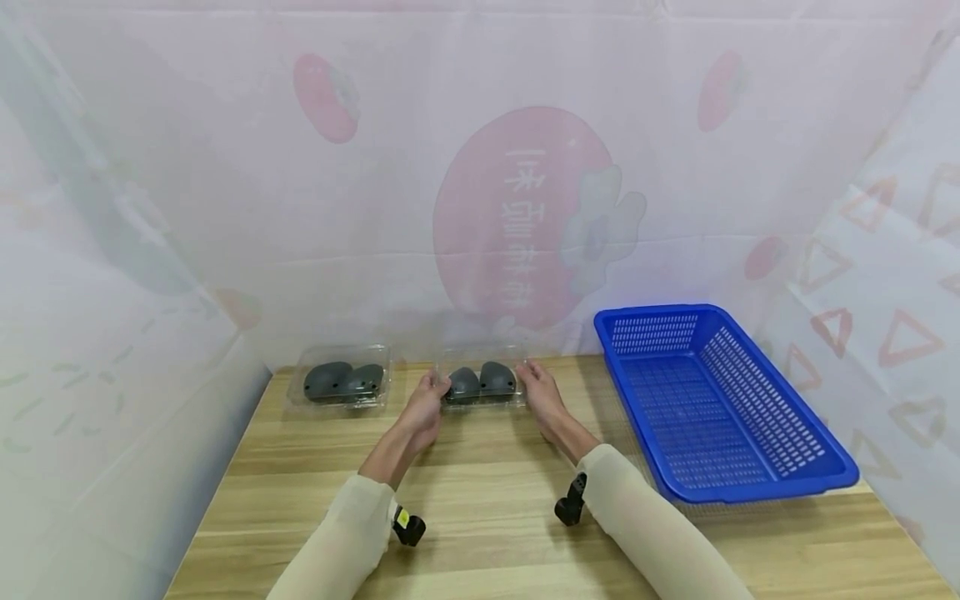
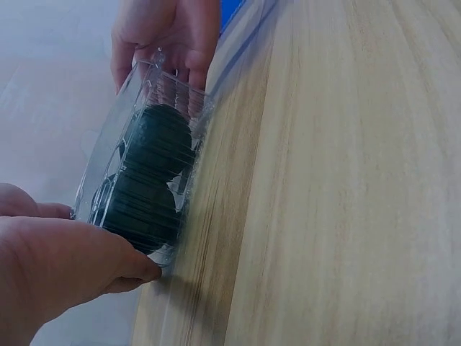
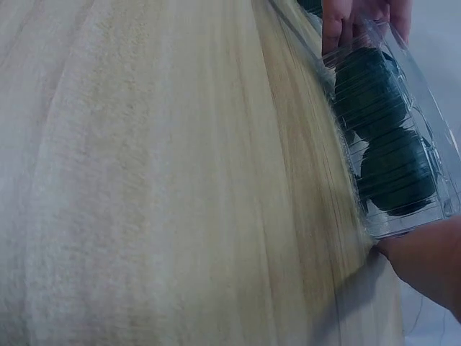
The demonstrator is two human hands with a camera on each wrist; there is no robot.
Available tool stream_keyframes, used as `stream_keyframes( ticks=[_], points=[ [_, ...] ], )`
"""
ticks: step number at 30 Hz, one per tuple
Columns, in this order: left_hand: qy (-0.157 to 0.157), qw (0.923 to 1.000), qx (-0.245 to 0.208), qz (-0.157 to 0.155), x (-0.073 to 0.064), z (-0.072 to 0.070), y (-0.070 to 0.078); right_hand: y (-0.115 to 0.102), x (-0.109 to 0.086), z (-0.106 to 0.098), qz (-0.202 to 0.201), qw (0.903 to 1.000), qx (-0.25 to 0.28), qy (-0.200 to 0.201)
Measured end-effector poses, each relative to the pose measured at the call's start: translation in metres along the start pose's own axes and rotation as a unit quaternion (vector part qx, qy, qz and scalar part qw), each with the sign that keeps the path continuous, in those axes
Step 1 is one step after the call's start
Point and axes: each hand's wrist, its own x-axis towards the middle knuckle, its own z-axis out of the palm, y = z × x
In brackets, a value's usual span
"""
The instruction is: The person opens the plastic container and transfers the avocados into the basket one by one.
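Observation:
A clear plastic clamshell box (image 1: 480,353) is held between my two hands at the back middle of the wooden table. Inside it lie two dark grey-green rounded pieces (image 1: 497,380) with small dark holes. My left hand (image 1: 424,407) grips the box's left end, its thumb at the near corner. At the opposite end, my right hand (image 1: 545,398) holds the box with thumb and fingers. In the left wrist view the ribbed side of the box (image 2: 108,140) shows close to the tabletop.
To the left stands a second clear box (image 1: 298,388) with similar dark pieces (image 1: 327,381) in it. A blue plastic basket (image 1: 651,433) with slotted walls sits at the right. Printed cloth (image 1: 375,208) hangs right behind the table (image 1: 480,500) and along both sides.

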Motion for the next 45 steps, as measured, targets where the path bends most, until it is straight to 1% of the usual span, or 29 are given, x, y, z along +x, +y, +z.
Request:
stream_keyframes(
  ticks=[5, 10, 12, 15, 18, 21, 29, 32, 38, 41, 45],
  points=[
    [-0.007, 0.9999, -0.014, 0.004, -0.005, 0.001, 0.003, -0.002, -0.004, 0.002, -0.016, 0.9998, -0.009, 0.003],
    [-0.001, 0.9997, -0.023, -0.002, -0.014, 0.001, 0.003, -0.002, -0.012, 0.004, -0.02, 0.9997, -0.014, 0.006],
    [0.002, 0.9997, -0.023, -0.001, -0.017, 0.0, 0.003, -0.002, -0.016, 0.005, -0.02, 0.9997, -0.016, 0.004],
    [-0.004, 0.9998, -0.021, 0.006, -0.023, 0.001, 0.003, -0.003, -0.022, 0.005, -0.019, 0.9996, -0.019, 0.002],
    [-0.007, 0.9998, -0.018, 0.005, -0.03, 0.001, 0.006, -0.004, -0.028, 0.006, -0.02, 0.9995, -0.023, 0.001],
    [-0.006, 0.9999, -0.015, 0.001, -0.036, 0.001, 0.008, -0.005, -0.034, 0.006, -0.029, 0.9991, -0.031, 0.002],
    [-0.027, 0.9995, -0.009, 0.009, -0.053, 0.004, 0.009, -0.009, -0.049, 0.004, -0.04, 0.9986, -0.035, 0.007],
    [-0.028, 0.9995, -0.012, 0.011, -0.058, 0.005, 0.008, -0.01, -0.055, 0.003, -0.043, 0.9984, -0.035, 0.002],
    [-0.026, 0.9995, -0.012, 0.011, -0.064, 0.008, 0.006, -0.008, -0.065, 0.001, -0.031, 0.9979, -0.056, 0.004],
    [-0.026, 0.9995, -0.016, 0.01, -0.066, 0.008, 0.005, -0.006, -0.068, 0.001, -0.023, 0.9978, -0.062, 0.005],
    [-0.02, 0.9996, -0.018, 0.005, -0.069, 0.008, 0.002, -0.002, -0.07, 0.0, -0.024, 0.9972, -0.071, 0.002]
  ],
)
